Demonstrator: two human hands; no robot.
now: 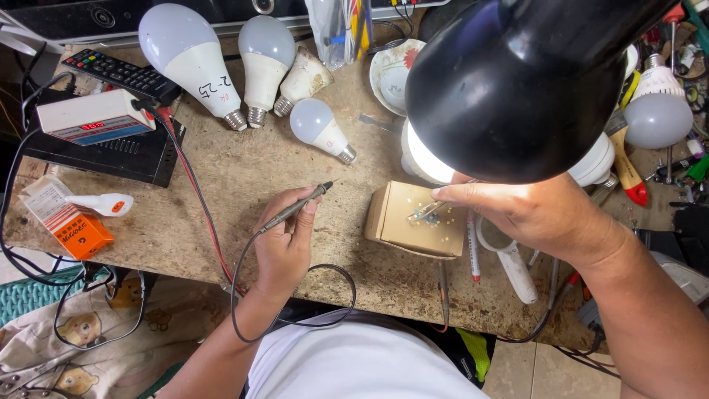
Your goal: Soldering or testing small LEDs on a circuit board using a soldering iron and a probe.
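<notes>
We hold a thin metal pen tool [295,208] in our left hand [284,240], fingers wrapped round it like a pencil. Its tip points up and away from us, off the table, so the sharp end touches nothing. A black cord [295,310] loops from its back end down over the table edge.

Our right hand [532,210] pinches small tweezers [427,212] over a little cardboard box [402,222]. The box sits right under the black lamp [517,81], so the light falls on the tiny bits on top. Those bits are too small for us to tell what they are.

The table [244,177] is rough, worn and speckled. Four smooth white bulbs [185,59] with shiny screw ends lie at the back, well apart from our hands. A flat black remote [118,74] and a white box with red numbers [92,118] rest on the left. A red and white pen [473,247] lies just beside the cardboard box.
</notes>
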